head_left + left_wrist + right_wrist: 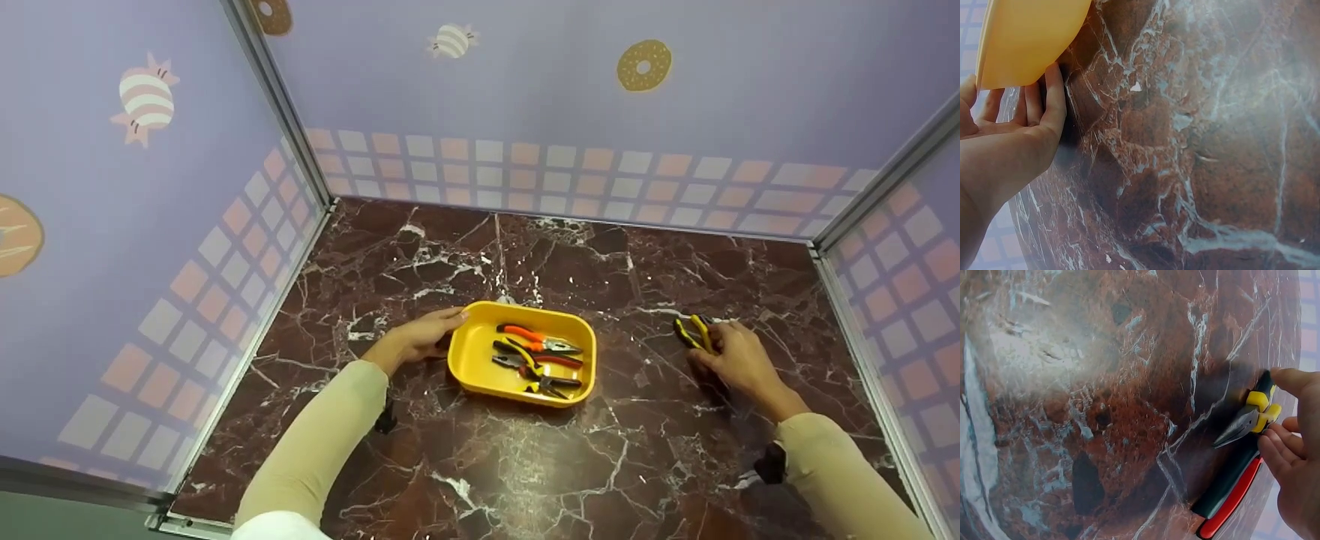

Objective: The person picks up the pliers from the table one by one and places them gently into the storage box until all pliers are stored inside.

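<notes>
A yellow plastic tray [469,360] holds several pliers, among them orange-handled pliers [525,334] and yellow-and-black pliers [517,349]. My left hand [420,337] grips the tray's left end. Its thumb is at the rim and its fingers curl beneath the wall, as the left wrist view shows. Off to the right, my right hand [739,360] holds another pair of yellow-and-black pliers [1258,410], their handles pointing away to the left in the head view. Red-and-black handles [1233,492] lie alongside its fingertips in the right wrist view; the head view hides them behind the hand.
The dark red marbled tabletop [420,480] extends around the tray. Purple patterned panels [525,90] close it in at the back and both sides, with metal framing [281,97] at the corners. Small white flecks [499,281] show behind the tray.
</notes>
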`<act>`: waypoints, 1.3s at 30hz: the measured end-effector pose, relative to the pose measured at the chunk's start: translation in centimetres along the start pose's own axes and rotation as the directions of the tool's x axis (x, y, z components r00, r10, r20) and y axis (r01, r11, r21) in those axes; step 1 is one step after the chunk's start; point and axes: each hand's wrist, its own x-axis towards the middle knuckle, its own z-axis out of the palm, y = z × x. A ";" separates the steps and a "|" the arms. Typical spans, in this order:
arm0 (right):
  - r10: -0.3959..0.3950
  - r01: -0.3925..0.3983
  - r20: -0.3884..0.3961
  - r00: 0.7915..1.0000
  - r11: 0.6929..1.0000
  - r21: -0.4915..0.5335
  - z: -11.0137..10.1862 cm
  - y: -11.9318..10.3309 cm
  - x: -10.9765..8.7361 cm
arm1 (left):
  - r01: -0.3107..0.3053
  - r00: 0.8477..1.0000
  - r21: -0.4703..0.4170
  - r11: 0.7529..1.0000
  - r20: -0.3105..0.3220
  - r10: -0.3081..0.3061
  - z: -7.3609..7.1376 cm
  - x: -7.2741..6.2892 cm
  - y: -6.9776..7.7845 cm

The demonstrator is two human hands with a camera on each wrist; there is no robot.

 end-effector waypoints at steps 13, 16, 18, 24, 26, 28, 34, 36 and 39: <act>0.033 -0.029 0.047 0.998 0.996 -0.083 0.8 -0.7 0.3 | 0.001 1.000 -0.020 1.000 -0.024 -0.002 0.0 0.3 -0.6; 0.021 -0.016 0.049 0.999 0.995 -0.094 0.9 -0.7 0.3 | -0.001 1.000 -0.013 1.000 -0.026 0.001 0.0 0.3 -0.7; 0.010 -0.005 0.047 0.999 0.994 -0.107 0.9 -0.7 0.2 | -0.002 1.000 -0.016 1.000 -0.021 0.002 0.0 0.3 -0.7; -0.028 0.035 0.050 0.998 0.988 -0.150 0.8 -0.9 0.3 | -0.007 1.000 -0.024 1.000 -0.008 0.007 0.0 0.1 -0.6; -0.045 0.053 0.053 0.998 0.987 -0.155 0.8 -1.0 0.3 | -0.007 1.000 -0.026 1.000 -0.009 0.007 -0.1 0.0 -0.4; -0.056 0.065 0.062 0.996 0.987 -0.150 0.8 -1.1 0.3 | -0.011 1.000 -0.020 1.000 -0.005 0.011 -0.1 -0.1 -0.3; -0.039 0.053 0.128 0.991 0.993 -0.105 0.7 -1.3 0.4 | -0.016 1.000 0.001 1.000 0.000 0.016 -0.1 -0.2 0.1; -0.026 0.041 0.151 0.988 0.994 -0.099 0.7 -1.2 0.5 | -0.014 1.000 0.004 1.000 0.002 0.014 -0.1 -0.1 0.0; -0.011 0.029 0.180 0.984 0.995 -0.095 0.5 -1.3 0.7 | -0.008 1.000 -0.001 1.000 0.004 0.008 -0.1 0.0 0.0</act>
